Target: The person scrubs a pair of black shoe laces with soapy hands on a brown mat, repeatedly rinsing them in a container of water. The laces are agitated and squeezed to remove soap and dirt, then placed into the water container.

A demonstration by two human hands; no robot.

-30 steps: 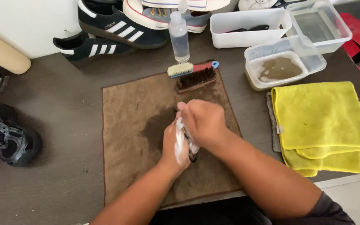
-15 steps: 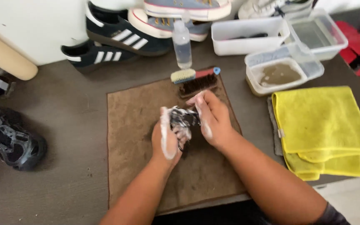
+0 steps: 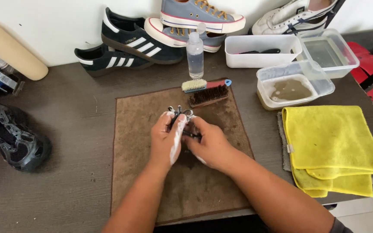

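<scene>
Over the middle of a brown towel (image 3: 143, 185), my left hand (image 3: 165, 140) and my right hand (image 3: 210, 142) are pressed together around a bunch of dark, soapy shoelaces (image 3: 180, 113). White foam coats the edge of my left hand and the laces' ends stick out above my fingers. Two brushes lie at the towel's far edge: one with pale bristles and a red and blue handle (image 3: 203, 84), one of dark wood with brown bristles (image 3: 209, 96).
A clear spray bottle (image 3: 194, 54) stands behind the brushes. Sneakers (image 3: 130, 41) line the wall. Plastic tubs, one with murky water (image 3: 288, 88), sit at right above a yellow cloth (image 3: 331, 144). A black shoe (image 3: 16, 138) lies at left.
My hands have drawn back together over the laces and shifted slightly toward the brushes. The view has tilted a little, showing more of the wall and shoes.
</scene>
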